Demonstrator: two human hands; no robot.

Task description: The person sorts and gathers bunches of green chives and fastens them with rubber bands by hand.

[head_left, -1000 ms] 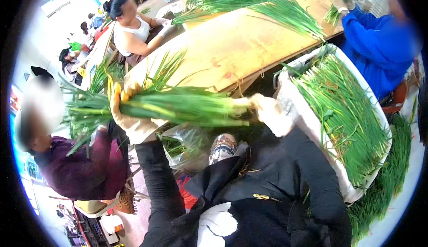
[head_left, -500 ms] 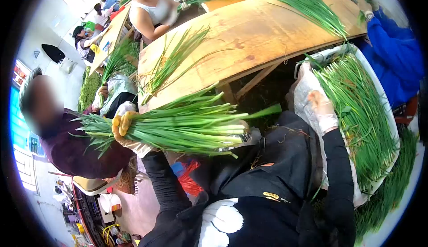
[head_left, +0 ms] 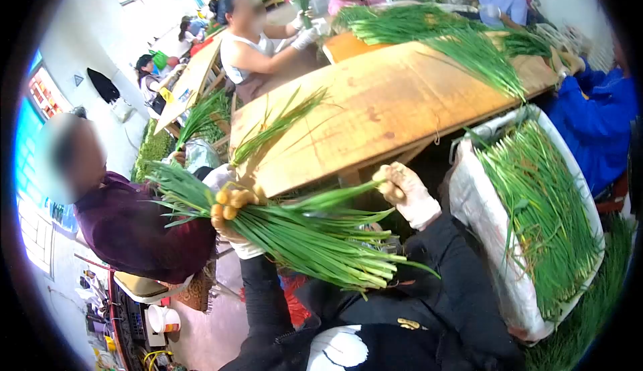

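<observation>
My left hand (head_left: 234,211), in a glove with yellowed fingertips, is wrapped round a thick bundle of long green stalks (head_left: 315,240). The leafy ends point left and the pale cut ends point right, above my lap. My right hand (head_left: 407,193), also gloved, pinches the end of a green leaf or stalk that stretches out from the bundle's upper side. Right of it stands a white-lined crate (head_left: 479,217) filled with more green stalks (head_left: 536,203).
A wooden table (head_left: 362,113) lies ahead, with a small bunch (head_left: 281,126) at its left and larger heaps (head_left: 462,42) at its far side. A person in dark red (head_left: 140,230) sits close at left. Other people work beyond the table; blue cloth (head_left: 583,123) is at right.
My right hand has moved left from beside the crate to the bundle and now pinches a leaf. The bundle's cut ends have tilted downward. The view has shifted, showing more of the room.
</observation>
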